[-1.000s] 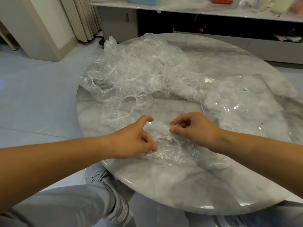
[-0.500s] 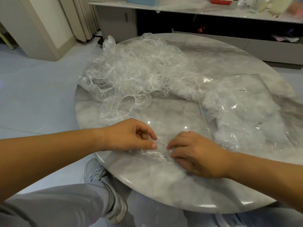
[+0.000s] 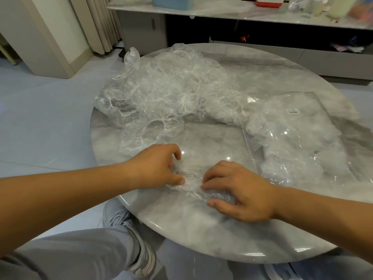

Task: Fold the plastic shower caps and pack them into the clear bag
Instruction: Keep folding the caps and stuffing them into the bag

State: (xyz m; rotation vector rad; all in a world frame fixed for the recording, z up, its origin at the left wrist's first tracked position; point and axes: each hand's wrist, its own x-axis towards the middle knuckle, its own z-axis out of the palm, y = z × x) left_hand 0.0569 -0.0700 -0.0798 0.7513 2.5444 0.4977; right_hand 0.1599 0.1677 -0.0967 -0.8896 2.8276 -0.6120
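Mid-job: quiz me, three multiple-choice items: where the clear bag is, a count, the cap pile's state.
1. The clear bag lies on the table: A) at the person's left; B) at the person's right; C) hanging off the near edge.
2. Of the left hand and right hand, how many touch the cap at the near edge: A) both; B) one; C) neither.
3. The far pile of caps is: A) stacked flat; B) folded square; C) loose, crumpled.
Answers: B, it lies beyond the right hand; A, each touches it; C, it sprawls in tangles.
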